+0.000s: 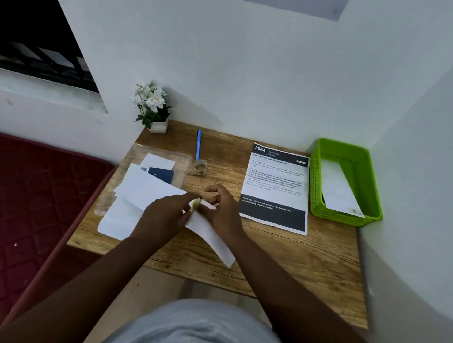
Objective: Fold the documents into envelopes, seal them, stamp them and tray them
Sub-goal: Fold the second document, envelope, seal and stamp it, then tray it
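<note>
I have both hands meeting over the middle of the tabletop [281,249], working on a white envelope [210,236] that lies slanted there, its far end lifted toward me so I can get at the flap. My left hand [164,211] curls its fingers over that raised end to steady it, while my right hand [222,208] pinches a small yellowish-green strip [195,204] right at the envelope's top edge. I read that strip as the seal liner or a stamp, though it is too small to tell which; either way I judge this to be the sealing or stamping step.

To the left, a loose stack of white papers [136,190] sits within easy reach of my left hand, overlapping a clear plastic sleeve [165,156] that holds a dark blue card [160,175]. A printed document [275,187] lies flat just to the right of my hands, unfolded, probably next in line. The green tray [316,180] stands at the far right corner against the wall, already holding one envelope [339,191], so finished pieces go away from the working area. A blue pen [198,144] and a small glass jar [200,167] rest behind my hands, and a potted white flower [152,106] fills the back corner.
</note>
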